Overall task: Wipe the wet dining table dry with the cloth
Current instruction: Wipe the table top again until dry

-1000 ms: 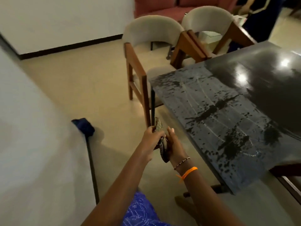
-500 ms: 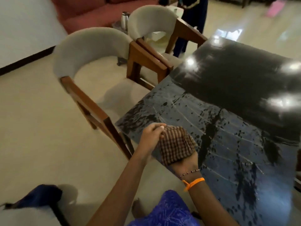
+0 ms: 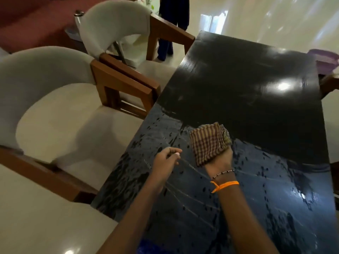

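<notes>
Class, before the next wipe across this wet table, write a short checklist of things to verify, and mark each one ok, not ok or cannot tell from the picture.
1. Cloth in the right hand: ok, the hand grips its near end.
2. Cloth pressed flat on the table: cannot tell, it looks bunched over the fingers.
3. Left hand out of the wiping path: ok, it is beside the cloth and holds nothing.
4. Near half of the table dry: not ok, drops and streaks cover it.
5. Far half dry: cannot tell; it looks dull, without drops.
6. Chair clear of the table edge: ok, the armrest stands beside it.
</notes>
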The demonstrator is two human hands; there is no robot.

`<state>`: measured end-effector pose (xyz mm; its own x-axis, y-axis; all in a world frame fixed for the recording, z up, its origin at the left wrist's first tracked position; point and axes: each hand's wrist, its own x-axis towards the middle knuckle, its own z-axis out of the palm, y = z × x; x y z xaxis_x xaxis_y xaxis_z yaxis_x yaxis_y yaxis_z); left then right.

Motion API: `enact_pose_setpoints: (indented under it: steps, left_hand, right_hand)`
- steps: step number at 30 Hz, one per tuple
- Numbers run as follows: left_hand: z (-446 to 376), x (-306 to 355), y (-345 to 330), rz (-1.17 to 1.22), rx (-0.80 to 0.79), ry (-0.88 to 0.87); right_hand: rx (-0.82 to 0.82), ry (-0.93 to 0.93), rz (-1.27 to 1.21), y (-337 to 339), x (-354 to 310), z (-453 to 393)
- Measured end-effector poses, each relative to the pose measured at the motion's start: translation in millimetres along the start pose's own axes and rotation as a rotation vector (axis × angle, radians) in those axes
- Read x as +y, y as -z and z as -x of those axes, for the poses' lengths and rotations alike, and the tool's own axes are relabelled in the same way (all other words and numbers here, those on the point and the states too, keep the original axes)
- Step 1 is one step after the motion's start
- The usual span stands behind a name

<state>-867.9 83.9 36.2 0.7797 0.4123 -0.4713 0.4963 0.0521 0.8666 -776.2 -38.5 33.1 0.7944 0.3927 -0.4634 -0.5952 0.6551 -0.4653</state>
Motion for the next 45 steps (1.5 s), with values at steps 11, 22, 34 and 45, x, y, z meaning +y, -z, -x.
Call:
enact_pose_setpoints:
  steps: [11,22,34,45]
  left_hand:
    - [-80.7,-3.9,58.6,-0.22,0.136,0.041]
    - [-138.9,-16.9,103.2,-0.623,0.259,-0.072]
    - [-174.3,-4.0,95.7,-0.71,0.109,-0.299]
    - [-167.0,7.4,50.4,-0.891,-0.082,-0.448]
  right_hand:
    - [0.024,0.347,1.886,-74.2,85.0,-96.3]
    - [-0.026,0.512,2.305,-81.7,133.3,-196.3]
    - [0.075,0.535,2.339,-108.6,76.7,-304.9]
    - [0.321,0.413,2.371,24.5,-23.4,-171.2]
